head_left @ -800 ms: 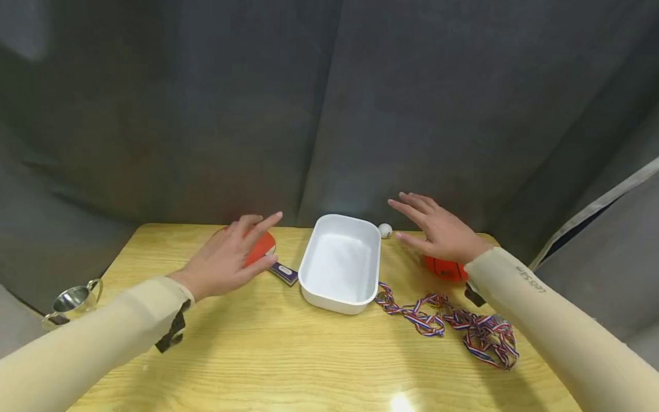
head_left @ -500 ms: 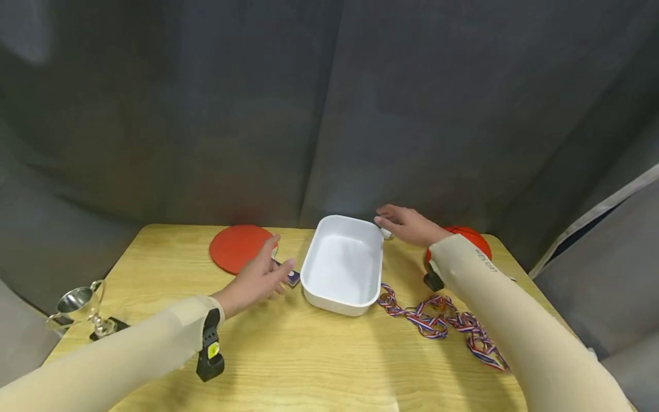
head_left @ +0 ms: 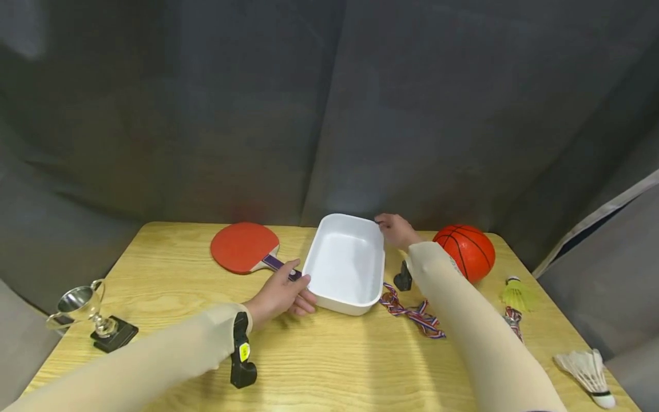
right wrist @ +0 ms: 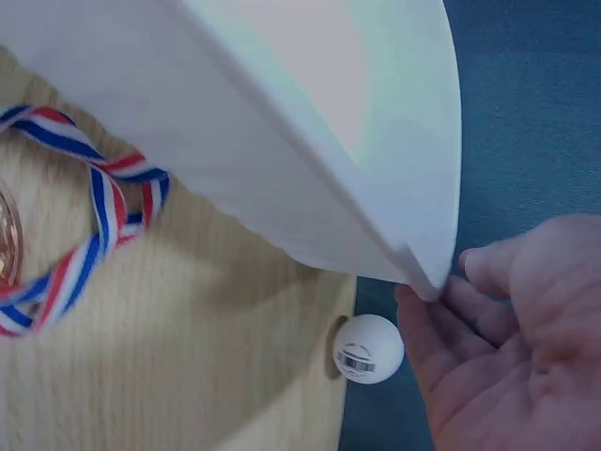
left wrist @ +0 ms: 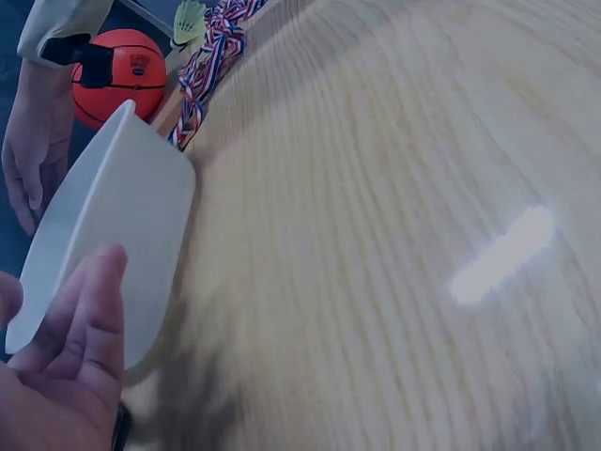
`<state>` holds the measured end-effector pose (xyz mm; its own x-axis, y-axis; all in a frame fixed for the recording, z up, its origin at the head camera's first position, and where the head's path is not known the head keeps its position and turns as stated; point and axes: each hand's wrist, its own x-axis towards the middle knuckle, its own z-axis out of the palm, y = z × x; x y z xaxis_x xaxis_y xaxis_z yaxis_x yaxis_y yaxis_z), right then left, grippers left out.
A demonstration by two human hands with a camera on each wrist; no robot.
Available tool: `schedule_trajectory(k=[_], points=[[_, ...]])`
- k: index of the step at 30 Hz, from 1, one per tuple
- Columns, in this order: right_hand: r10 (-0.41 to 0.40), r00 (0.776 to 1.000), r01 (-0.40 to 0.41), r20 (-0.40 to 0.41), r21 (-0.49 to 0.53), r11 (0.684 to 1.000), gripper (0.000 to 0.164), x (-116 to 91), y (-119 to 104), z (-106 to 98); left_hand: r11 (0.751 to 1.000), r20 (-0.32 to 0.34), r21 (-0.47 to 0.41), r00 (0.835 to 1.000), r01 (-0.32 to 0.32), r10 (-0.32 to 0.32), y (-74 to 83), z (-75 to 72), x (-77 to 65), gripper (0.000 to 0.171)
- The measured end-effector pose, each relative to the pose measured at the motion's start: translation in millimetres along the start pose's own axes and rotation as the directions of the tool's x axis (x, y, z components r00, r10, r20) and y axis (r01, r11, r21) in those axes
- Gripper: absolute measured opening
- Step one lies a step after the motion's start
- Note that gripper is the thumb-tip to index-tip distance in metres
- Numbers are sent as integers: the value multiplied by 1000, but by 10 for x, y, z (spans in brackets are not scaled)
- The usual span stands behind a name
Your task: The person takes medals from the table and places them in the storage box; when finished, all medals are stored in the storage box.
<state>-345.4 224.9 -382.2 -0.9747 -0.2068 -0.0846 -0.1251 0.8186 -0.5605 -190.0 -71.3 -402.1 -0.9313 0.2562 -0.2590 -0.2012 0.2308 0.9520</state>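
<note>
A white rectangular plastic tub (head_left: 346, 266) stands in the middle at the table's back edge. My left hand (head_left: 286, 292) is at its near left corner, fingers outside the wall and thumb near the rim; in the left wrist view the fingers (left wrist: 99, 310) overlap the outer wall. At the far right corner my right hand (head_left: 397, 230) pinches the rim, thumb on one side and fingers on the other, as the right wrist view shows. Just below those fingers lies a white table tennis ball (right wrist: 368, 349), hidden in the head view.
Left of the tub lies a red table tennis bat (head_left: 242, 247), its handle reaching the tub. A small trophy cup (head_left: 82, 309) stands far left. On the right are medal ribbons (head_left: 412, 315), a small basketball (head_left: 465, 252), a yellow shuttlecock (head_left: 516, 294) and a white shuttlecock (head_left: 587, 375).
Both hands have come inward and down to the tub, the left to its near left corner, the right to its far right corner. The basketball and shuttlecocks have come into view from behind the right arm.
</note>
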Motion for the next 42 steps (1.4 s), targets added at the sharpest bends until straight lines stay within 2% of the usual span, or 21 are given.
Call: schedule_trajectory(k=[3, 8, 12, 15, 19, 21, 27, 31, 35, 42], points=[[-10, 999, 10, -35, -4, 1000, 40, 23, 21, 79, 1000, -21, -17, 1000, -6, 6, -37, 62, 4, 65], [-85, 993, 81, -78, -59, 995, 39, 19, -25, 112, 999, -58, -31, 998, -31, 29, -91, 122, 7, 58], [-117, 992, 112, -57, -80, 990, 34, -20, -34, 113, 999, -63, -26, 998, -23, 22, -97, 143, -32, 57], [-175, 984, 171, -38, -87, 981, 31, -55, 4, 102, 1000, -63, -14, 998, -7, 6, -93, 151, -88, 57], [-272, 962, 267, -28, -120, 956, 27, -144, 29, 74, 1000, -54, 4, 999, 2, -2, -99, 157, -197, 57], [-295, 956, 291, -8, -136, 947, 24, -223, 14, 66, 1000, -40, 7, 999, 2, -2, -118, 142, -258, 57], [-355, 933, 358, 50, -190, 914, 21, -507, 19, 63, 1000, 43, 8, 999, -2, 1, -182, -6, -430, 57], [-390, 919, 394, 59, -191, 899, 22, -712, 10, 80, 1000, 83, 21, 997, 9, -11, -193, -121, -534, 58], [-364, 930, 366, 45, -178, 913, 16, -948, -24, 134, 999, 109, 35, 994, 5, -9, -206, -248, -614, 57], [-241, 969, 246, 51, -192, 950, 7, -1380, -133, 182, 992, 128, 128, 991, 8, -25, -218, -506, -664, 50]])
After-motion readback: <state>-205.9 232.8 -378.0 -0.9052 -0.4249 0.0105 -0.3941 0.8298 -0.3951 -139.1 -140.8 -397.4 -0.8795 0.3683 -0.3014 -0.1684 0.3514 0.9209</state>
